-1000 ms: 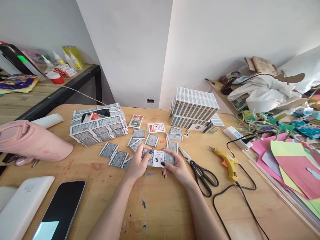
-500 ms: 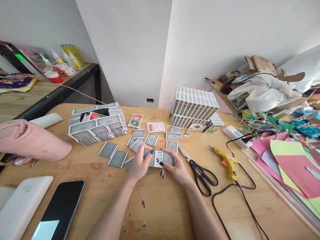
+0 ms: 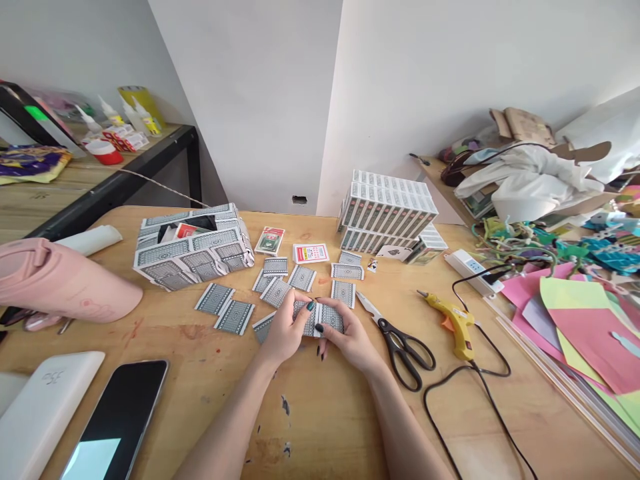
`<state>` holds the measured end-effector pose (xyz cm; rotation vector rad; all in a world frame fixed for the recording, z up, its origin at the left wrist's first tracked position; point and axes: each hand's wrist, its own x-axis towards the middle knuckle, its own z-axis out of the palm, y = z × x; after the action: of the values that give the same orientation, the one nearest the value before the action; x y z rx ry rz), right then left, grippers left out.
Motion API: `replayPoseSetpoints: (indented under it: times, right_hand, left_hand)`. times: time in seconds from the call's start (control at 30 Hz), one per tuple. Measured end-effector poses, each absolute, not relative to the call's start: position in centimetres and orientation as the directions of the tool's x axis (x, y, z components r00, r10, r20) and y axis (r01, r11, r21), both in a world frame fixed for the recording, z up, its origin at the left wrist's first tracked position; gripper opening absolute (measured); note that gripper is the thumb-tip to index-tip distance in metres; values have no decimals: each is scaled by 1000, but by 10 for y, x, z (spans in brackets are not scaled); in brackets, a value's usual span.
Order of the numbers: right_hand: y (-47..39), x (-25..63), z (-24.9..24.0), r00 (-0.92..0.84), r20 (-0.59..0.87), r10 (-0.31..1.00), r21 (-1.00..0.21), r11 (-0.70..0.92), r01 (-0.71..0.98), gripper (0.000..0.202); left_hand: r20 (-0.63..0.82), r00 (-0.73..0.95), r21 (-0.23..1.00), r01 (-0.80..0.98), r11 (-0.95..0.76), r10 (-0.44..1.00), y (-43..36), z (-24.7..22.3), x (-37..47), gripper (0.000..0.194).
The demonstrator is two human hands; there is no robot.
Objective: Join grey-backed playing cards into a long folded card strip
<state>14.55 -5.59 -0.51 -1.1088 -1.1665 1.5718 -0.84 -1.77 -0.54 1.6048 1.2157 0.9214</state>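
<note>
Patterned cards (image 3: pixel 332 320) are held just below the frame's centre, the left hand (image 3: pixel 284 331) pinching their left end, the right hand (image 3: pixel 356 341) gripping their right; farther right in the frame lie scissors (image 3: pixel 385 326), then a yellow glue gun (image 3: pixel 462 327).

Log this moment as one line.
left hand: holding rectangular grey-patterned playing cards | right hand: holding same cards | beside right hand: black-handled metal scissors

Grey-patterned card panels (image 3: pixel 332 320), nearly meeting, between hands (image 3: pixel 355 341).
</note>
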Motion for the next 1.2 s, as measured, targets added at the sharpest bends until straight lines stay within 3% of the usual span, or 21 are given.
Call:
replayPoseSetpoints:
  times: [0.17,0.9,1.1,1.2]
  right_hand:
    - [-57,146,-5,-227,-134,965,-984,-156,-82,48]
    - [-58,144,-6,-191,-131,973,-986,-147,-72,40]
    - [-53,148,-10,40,-115,993,-958,-100,-269,59]
    - [-49,151,-14,138,-122,983,-917,-59,-395,61]
  left_hand:
    - [-5,243,953,296,-69,970,-19,-5,-9,9]
    - [34,224,957,275,-96,974,-21,-8,-6,9]
    - [-118,349,993,49,108,930,-24,-5,0,25]
    - [-87,282,996,19,85,955,-22,-2,-2,30]
